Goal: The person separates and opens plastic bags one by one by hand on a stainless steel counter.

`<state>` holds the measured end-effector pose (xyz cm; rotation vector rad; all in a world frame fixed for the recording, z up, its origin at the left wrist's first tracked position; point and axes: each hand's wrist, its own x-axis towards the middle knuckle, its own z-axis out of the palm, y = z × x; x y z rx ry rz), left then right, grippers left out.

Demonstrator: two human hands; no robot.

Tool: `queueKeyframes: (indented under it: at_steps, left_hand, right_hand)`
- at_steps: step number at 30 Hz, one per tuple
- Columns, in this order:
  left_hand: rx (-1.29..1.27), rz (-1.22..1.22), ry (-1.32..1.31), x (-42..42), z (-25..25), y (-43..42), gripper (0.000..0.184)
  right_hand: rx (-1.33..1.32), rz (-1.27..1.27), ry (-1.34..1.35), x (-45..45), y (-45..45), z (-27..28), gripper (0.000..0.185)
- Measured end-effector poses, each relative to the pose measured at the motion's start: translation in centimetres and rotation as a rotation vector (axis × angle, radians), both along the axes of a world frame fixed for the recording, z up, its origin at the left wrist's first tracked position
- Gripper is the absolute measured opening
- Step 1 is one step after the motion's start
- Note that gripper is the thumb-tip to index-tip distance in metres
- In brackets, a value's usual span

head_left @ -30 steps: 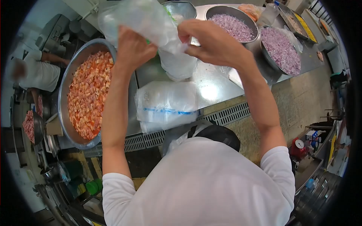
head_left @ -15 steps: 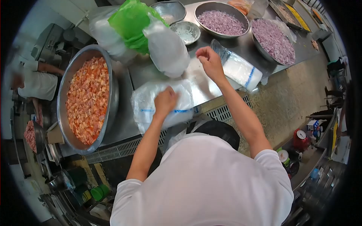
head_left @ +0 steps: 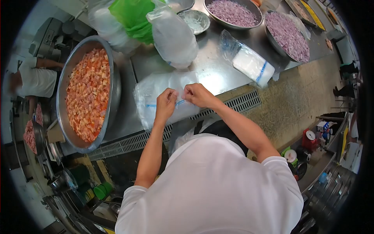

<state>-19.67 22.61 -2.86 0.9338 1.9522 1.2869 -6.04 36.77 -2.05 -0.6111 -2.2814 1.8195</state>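
Note:
My left hand and my right hand are close together over the flat clear plastic bags at the metal table's front edge. Both have their fingers pinched together; anything thin between the fingertips is too small to make out. Left of the bags stands a large metal basin of diced, orange-coated meat. Just beyond them sits a filled, cloudy plastic bag, beside a green bag. To the right lies a packet of white bags in clear wrap.
Two metal bowls of chopped purple onion and a small bowl stand at the back. A person in a white shirt is at the far left. A floor drain grate runs below the table edge.
My hands have come down from the raised plastic bag and moved together over the flat bags. The green and cloudy bags now rest on the table, and the white packet is uncovered.

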Motion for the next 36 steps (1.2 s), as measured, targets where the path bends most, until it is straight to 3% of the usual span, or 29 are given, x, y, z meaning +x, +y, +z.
queueKeyframes:
  at_steps: [3, 6, 7, 9, 10, 12, 14, 15, 16, 17, 19, 20, 21, 22, 24, 26, 28, 30, 31, 33, 35, 36]
  left_hand:
    - [-0.013, -0.014, -0.258, 1.3, 3.8, -0.1, 0.011]
    - [0.286, 0.267, -0.694, 1.0, 5.6, 0.3, 0.018]
    - [0.401, 0.116, -0.841, 0.6, 7.0, 0.0, 0.020]
    - [0.635, -0.211, -1.116, -0.6, 11.0, -0.7, 0.024]
    - [0.503, -0.305, -0.983, -0.8, 12.7, -0.4, 0.024]
    - [0.248, -0.461, -0.695, -1.4, 16.1, 0.4, 0.023]
    - [0.337, -0.255, 0.183, -2.5, 20.5, 2.5, 0.018]
    - [0.401, -0.147, 0.550, -3.2, 22.9, 3.7, 0.016]
    - [0.728, -0.116, 0.962, -5.8, 23.9, 6.5, 0.020]
    - [0.651, -0.118, 1.323, -7.0, 26.1, 7.5, 0.026]
    - [0.541, -0.312, 1.107, -11.7, 24.5, 11.7, 0.029]
    - [0.481, -0.405, 0.993, -13.3, 22.3, 12.9, 0.030]
    - [0.414, -0.395, 0.676, -13.6, 19.2, 13.0, 0.031]
    - [0.343, -0.382, 0.362, -13.8, 15.5, 13.2, 0.032]
    - [0.417, -0.215, 0.005, -11.9, 7.6, 12.2, 0.034]
    - [0.436, -0.125, 0.389, -10.6, 3.9, 12.2, 0.034]
    - [0.461, 0.036, 0.681, -8.1, 2.1, 11.3, 0.033]
    - [0.502, 0.247, 0.928, -6.2, 4.6, 11.2, 0.030]
    - [0.486, 0.436, 0.871, -4.8, 4.4, 10.6, 0.020]
    - [0.247, 0.376, 0.346, -1.5, 1.1, 8.2, 0.019]
    - [-0.203, 0.005, 0.553, 2.2, -1.5, 6.2, 0.022]
    - [-0.197, -0.065, 0.586, 2.8, -2.8, 5.3, 0.023]
  right_hand:
    - [0.092, -0.010, 0.062, -0.1, -0.8, 2.2, 0.019]
    - [0.169, -0.157, 0.170, 0.4, 0.5, 2.0, 0.026]
    - [0.180, -0.272, 0.278, 0.6, 2.2, 1.0, 0.030]
    - [0.335, -0.589, 0.244, 1.4, 5.4, 5.3, 0.035]
    - [0.352, -0.645, 0.342, 1.1, 6.4, 7.5, 0.030]
    - [-0.056, -0.523, 0.764, 1.2, 7.0, 15.2, 0.028]
    - [-0.234, -0.039, 0.896, 2.5, 5.9, 22.8, 0.030]
    - [-0.003, 0.136, 0.845, 2.2, 6.1, 25.2, 0.028]
    - [0.233, 0.303, 0.783, 1.5, 6.3, 26.7, 0.027]
    - [0.492, 0.243, 0.699, 0.0, 7.0, 26.9, 0.026]
    - [0.991, 0.113, 0.492, -3.8, 10.0, 25.7, 0.025]
    - [1.042, 0.114, 0.349, -5.0, 12.1, 23.2, 0.018]
    - [1.084, 0.115, 0.204, -5.7, 13.6, 19.3, 0.012]
    - [1.059, 0.065, 0.205, -6.1, 13.8, 15.7, 0.011]
    - [0.965, 0.042, 0.158, -6.2, 13.9, 8.2, 0.013]
    - [0.914, -0.251, 0.503, -5.0, 11.6, 4.7, 0.019]
    - [0.805, -0.173, 0.446, -5.3, 14.0, 3.9, 0.020]
    - [0.589, -0.203, 0.423, -4.5, 13.5, 4.0, 0.021]
    - [0.450, -0.277, 0.429, -3.8, 13.2, 5.3, 0.021]
    - [0.262, -0.470, 0.469, -2.3, 12.9, 4.8, 0.019]
    - [0.058, -0.522, 0.336, -0.3, 12.3, 3.0, 0.018]
    - [-0.052, -0.539, 0.269, 0.6, 11.6, 2.0, 0.018]
